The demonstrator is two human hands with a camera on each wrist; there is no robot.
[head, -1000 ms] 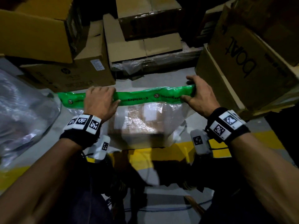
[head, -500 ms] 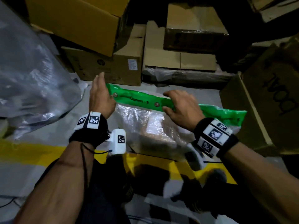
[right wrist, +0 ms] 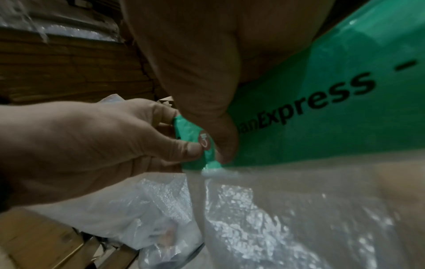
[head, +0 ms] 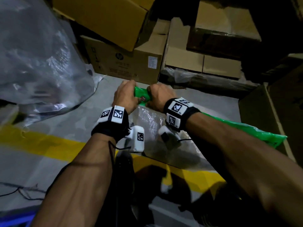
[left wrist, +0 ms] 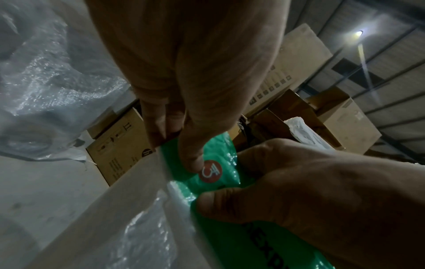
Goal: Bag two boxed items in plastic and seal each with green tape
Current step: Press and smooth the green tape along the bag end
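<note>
Green tape (head: 142, 96) runs along the top edge of a clear plastic bag (head: 152, 123) on the floor, black "Express" lettering and a red round logo on it. Its left end sits between both hands; the rest trails off to the right under the right forearm, ending crumpled near a tilted carton (head: 268, 115). Left hand (head: 125, 97) pinches the tape end, thumb on the near face by the logo, fingers curled behind. Right hand (head: 157, 97) grips the tape just beside it, thumb pressed on the front, fingers wrapped over the top. The two hands almost touch. Inside the bag a brown box (right wrist: 400, 182) shows faintly through the plastic, blurred. Bag lies on grey floor (head: 49, 154), across a yellow line (head: 41, 143). A bulky heap of clear plastic wrap (head: 37, 63) sits well to the left. Stacked cardboard boxes (head: 124, 63) stand behind, one with an HP mark and a white label.
</note>
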